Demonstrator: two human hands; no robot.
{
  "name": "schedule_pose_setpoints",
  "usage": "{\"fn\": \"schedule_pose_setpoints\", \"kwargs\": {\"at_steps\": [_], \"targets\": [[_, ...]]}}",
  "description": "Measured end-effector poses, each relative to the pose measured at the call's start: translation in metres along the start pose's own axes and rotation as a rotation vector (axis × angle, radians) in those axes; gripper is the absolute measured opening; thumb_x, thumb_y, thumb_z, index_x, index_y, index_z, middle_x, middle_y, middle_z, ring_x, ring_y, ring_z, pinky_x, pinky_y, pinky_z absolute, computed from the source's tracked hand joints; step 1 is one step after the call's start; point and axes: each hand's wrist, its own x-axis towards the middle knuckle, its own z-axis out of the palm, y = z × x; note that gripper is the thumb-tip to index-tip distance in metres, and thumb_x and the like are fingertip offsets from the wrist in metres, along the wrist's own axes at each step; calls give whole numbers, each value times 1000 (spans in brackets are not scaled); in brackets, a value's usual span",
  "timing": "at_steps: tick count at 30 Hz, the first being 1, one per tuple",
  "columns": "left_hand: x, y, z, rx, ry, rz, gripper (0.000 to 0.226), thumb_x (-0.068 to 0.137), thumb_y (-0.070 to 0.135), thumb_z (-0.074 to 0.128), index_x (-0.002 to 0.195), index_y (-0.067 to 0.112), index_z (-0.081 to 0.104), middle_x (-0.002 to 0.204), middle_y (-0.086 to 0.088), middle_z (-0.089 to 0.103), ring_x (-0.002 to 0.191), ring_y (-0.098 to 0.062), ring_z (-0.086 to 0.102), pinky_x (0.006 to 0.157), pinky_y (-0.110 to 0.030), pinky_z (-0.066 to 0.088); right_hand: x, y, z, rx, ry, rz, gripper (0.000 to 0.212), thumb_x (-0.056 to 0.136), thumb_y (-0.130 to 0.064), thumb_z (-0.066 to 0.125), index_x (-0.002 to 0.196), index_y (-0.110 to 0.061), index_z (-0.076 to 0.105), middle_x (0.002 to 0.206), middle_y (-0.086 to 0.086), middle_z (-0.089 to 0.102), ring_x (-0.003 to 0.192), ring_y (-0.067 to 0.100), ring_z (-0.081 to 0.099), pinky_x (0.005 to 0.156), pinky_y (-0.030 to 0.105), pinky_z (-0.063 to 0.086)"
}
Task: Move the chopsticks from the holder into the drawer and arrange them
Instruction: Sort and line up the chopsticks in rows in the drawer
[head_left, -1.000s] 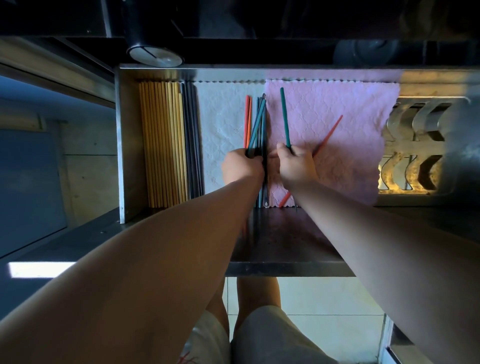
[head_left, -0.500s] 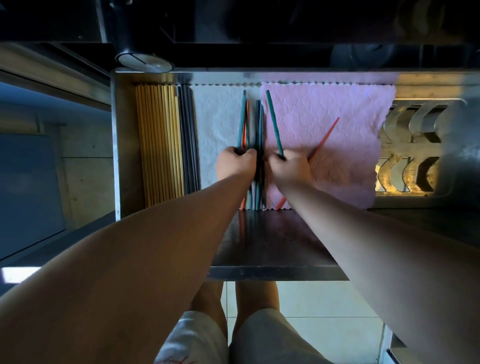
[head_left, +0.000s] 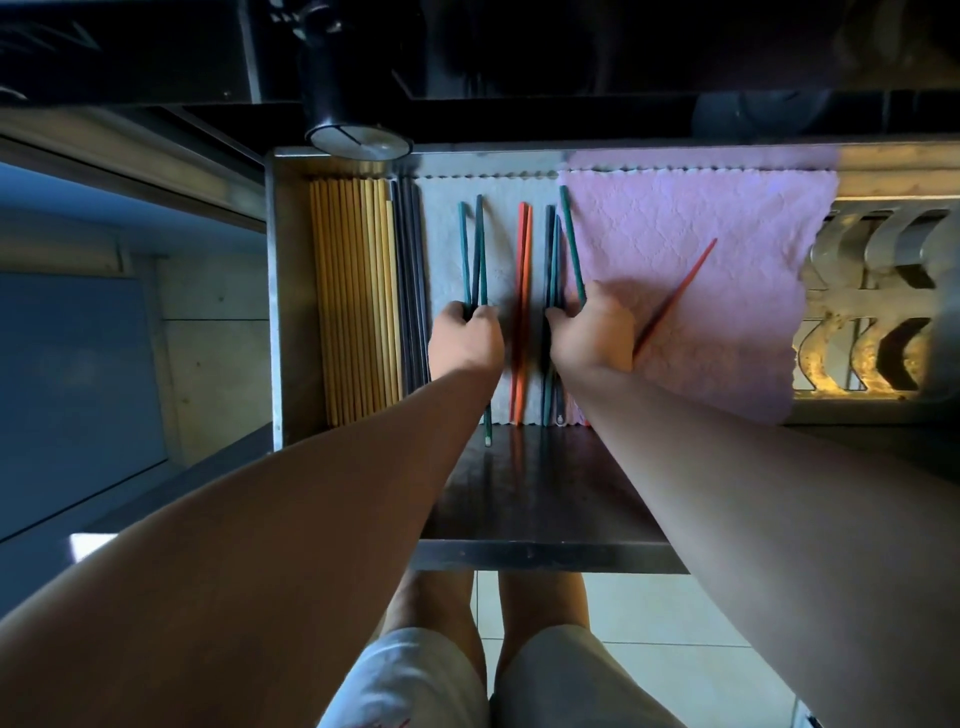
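An open steel drawer (head_left: 274, 291) is lined with a white cloth (head_left: 498, 249) and a pink cloth (head_left: 675, 270). My left hand (head_left: 467, 340) is shut on a pair of teal chopsticks (head_left: 472, 249) over the white cloth. An orange pair (head_left: 522, 291) lies loose between my hands. My right hand (head_left: 592, 332) is closed around a dark blue and green bunch of chopsticks (head_left: 558, 249) at the pink cloth's left edge. One red chopstick (head_left: 680, 291) lies slanted on the pink cloth beside that hand.
Yellow chopsticks (head_left: 353, 301) and dark ones (head_left: 410, 291) lie in neat rows at the drawer's left side. A black cylindrical holder (head_left: 337, 93) stands above the drawer's back edge. A metal rack with curved slots (head_left: 872, 312) fills the right. My knees show below.
My left hand has pulled the teal pair leftward out of the bunch. The orange pair now lies free in the gap, and my right hand stays on the remaining blue and green ones.
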Motion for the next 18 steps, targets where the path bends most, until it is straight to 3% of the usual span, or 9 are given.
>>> {"fn": "schedule_pose_setpoints", "kwargs": {"at_steps": [6, 10, 13, 15, 18], "targets": [[-2, -1, 4, -31, -40, -2, 12, 85, 10, 41, 85, 10, 53, 74, -11, 50, 66, -24, 45, 60, -34, 37, 1, 0, 0, 32, -101, 59, 11, 80, -23, 63, 82, -12, 61, 88, 9, 66, 82, 29, 61, 69, 29, 46], [-6, 2, 10, -11, -33, 12, 8, 86, 9, 46, 79, 12, 50, 70, -6, 50, 58, -21, 41, 52, -25, 32, 3, 2, -5, 91, -91, 56, 16, 84, -20, 60, 81, -5, 64, 76, 5, 59, 75, 26, 57, 60, 21, 34], [-9, 0, 18, 38, -32, 29, 11, 84, 11, 54, 74, 14, 54, 60, 1, 49, 53, -17, 43, 48, -21, 32, -3, 6, -14, 122, -60, 37, 20, 86, -18, 55, 74, -2, 55, 63, 3, 50, 66, 25, 48, 44, 22, 31], [-11, -1, 26, 50, -23, 27, 6, 84, 15, 61, 81, 13, 65, 63, 1, 56, 56, -18, 50, 50, -21, 37, -7, 6, -22, 156, -66, 39, 20, 88, -17, 50, 72, -6, 49, 61, 0, 45, 65, 23, 42, 49, 26, 31], [-11, -3, 39, 86, 6, 30, 7, 82, 20, 69, 87, 15, 68, 74, -1, 65, 71, -22, 61, 62, -25, 46, -9, 1, -30, 175, -56, 89, 18, 92, -16, 40, 78, -7, 47, 74, 5, 49, 74, 28, 41, 63, 30, 25]]}}
